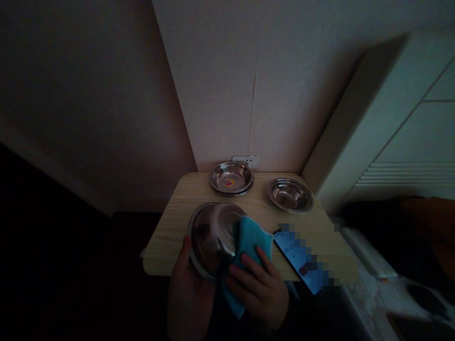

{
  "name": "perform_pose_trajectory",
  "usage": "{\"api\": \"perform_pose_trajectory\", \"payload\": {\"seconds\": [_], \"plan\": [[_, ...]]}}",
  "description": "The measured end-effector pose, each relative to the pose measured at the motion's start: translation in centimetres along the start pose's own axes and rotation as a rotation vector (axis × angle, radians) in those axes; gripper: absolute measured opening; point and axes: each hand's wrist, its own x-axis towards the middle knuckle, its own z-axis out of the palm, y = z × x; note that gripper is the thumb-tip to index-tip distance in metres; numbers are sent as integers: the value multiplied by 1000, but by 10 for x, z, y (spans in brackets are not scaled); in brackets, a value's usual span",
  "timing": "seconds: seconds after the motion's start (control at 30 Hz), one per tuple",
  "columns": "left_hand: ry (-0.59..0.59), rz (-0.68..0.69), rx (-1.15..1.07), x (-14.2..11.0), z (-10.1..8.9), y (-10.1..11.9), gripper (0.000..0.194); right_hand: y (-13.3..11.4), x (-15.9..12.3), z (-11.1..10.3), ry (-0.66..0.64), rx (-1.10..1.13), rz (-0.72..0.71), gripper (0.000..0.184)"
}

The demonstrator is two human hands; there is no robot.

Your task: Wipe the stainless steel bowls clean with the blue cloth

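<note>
Left hand (192, 293) curled round steel bowl (211, 234), right hand (263, 291) clutching blue cloth (253, 236) — pale table (168, 232) by dim wall (220, 94).

Holds a metal bowl (209, 239) tilted, underside toward the camera, with the left hand (192, 298) at its rim. Presses a blue cloth (253, 234) against it with the right hand (261, 293). Faces a pale wood-grain table (168, 237) bearing stacked metal dishes (231, 176) near a wall socket (252, 161), shallow metal bowls (289, 196) right of those, and a lit phone (297, 259) near the front edge.
</note>
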Motion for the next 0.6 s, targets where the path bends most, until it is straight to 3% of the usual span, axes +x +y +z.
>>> {"api": "perform_pose_trajectory", "payload": {"seconds": [0.1,0.33,0.5,0.6], "plan": [[79,-129,-69,-4,2,1,33,-7,17,1,7,11,14,25],[3,-98,-99,0,-3,3,32,-6,11,-3,30,1,-11,27],[-122,-82,-122,1,-9,-16,31,7,36,-14,-32,134,211,35],[-134,-41,-136,5,-16,-20,28,1,48,-14,-101,234,356,43]]}}
